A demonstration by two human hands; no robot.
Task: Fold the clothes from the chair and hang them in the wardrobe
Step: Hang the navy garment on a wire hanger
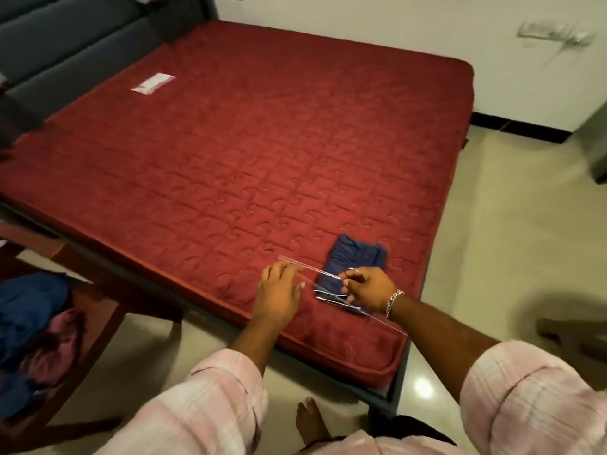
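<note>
One navy garment (353, 262) folded, on the bed (230, 142) just beyond the hands. Right hand (369, 287) pinches a wire hanger (331, 290) over it; left hand (279, 290) open, fingers on the hanger's far end. Nothing hung yet. More clothes (36, 330) wait on the chair (98, 310), far left.

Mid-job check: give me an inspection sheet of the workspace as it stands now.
Surface: red quilted mattress, white label near its far left.
Job's things: folded navy garment near the mattress's front corner; thin wire hanger over its near end; blue and pink clothes piled on the wooden chair.
Clutter: nothing seen.
Grippers: right hand pinches the hanger; left hand open, fingers at the hanger's left end.
Cables: nothing seen.
Surroundings: tiled floor, white wall, grey headboard; wardrobe not visible.
</note>
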